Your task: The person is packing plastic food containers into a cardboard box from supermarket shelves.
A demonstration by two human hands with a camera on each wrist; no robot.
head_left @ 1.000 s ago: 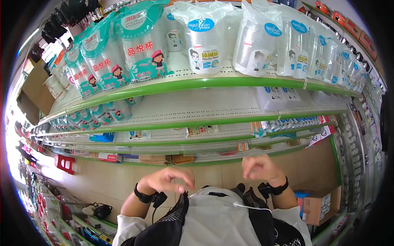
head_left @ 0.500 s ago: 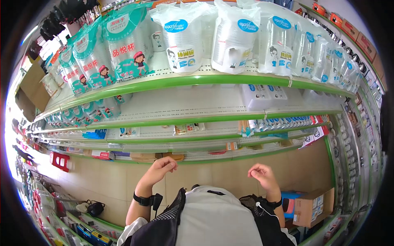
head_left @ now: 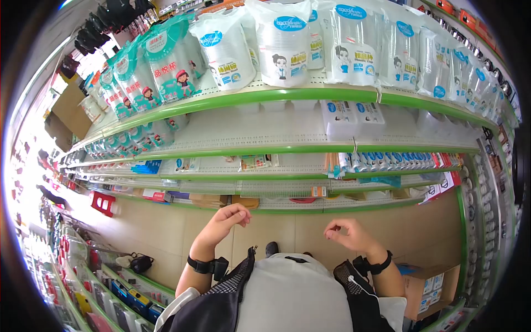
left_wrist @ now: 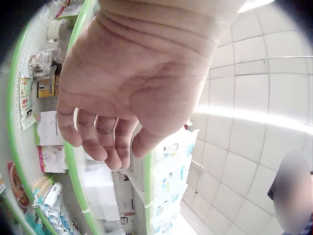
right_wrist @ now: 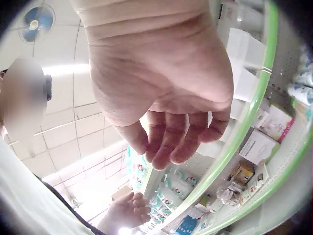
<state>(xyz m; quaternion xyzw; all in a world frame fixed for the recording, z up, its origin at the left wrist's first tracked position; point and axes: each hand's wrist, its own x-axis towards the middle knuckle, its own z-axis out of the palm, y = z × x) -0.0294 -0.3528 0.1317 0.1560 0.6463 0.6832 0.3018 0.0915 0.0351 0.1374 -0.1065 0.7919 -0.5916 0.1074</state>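
My left hand hovers in front of the body at the lower middle of the head view, fingers loosely curled with nothing in them. To its right my right hand hangs in the air, also loosely bent and holding nothing. In the left wrist view the left palm faces the camera, and the right palm does so in the right wrist view. Beyond both hands stands a shelf rack. Its top board carries clear-wrapped stacks of plastic bowls and teal-wrapped cup packs.
Two white packs sit on the second shelf. Lower boards hold wrapped goods. An open cardboard box stands on the floor at the right, a red stool at the far left. Another rack runs along the lower left.
The head view has shifted, so the shelf goods appear moved. The left hand first dropped back from pointing inward, and the right hand now bends further inward. Both stay without anything held.
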